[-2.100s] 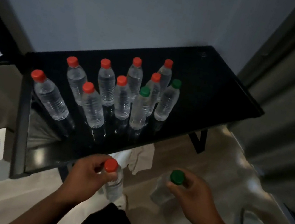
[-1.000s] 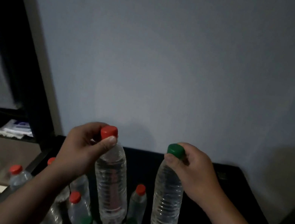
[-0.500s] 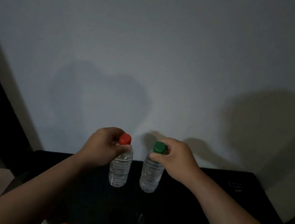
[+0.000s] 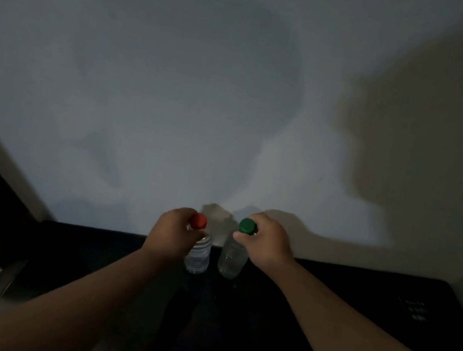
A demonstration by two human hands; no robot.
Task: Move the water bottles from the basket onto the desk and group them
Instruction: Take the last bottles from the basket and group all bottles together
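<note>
The left hand (image 4: 171, 236) hides the neck of the red-capped bottle (image 4: 197, 257); desk marks (image 4: 414, 309) unreadable.

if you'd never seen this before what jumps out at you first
Two hands stretched to the far edge of the dark desk, each gripping a clear water bottle near its cap: the left hand holds the red-capped bottle, the right hand the green-capped bottle. The bottles stand upright side by side, close to the pale wall, which bears large soft shadows.
</note>
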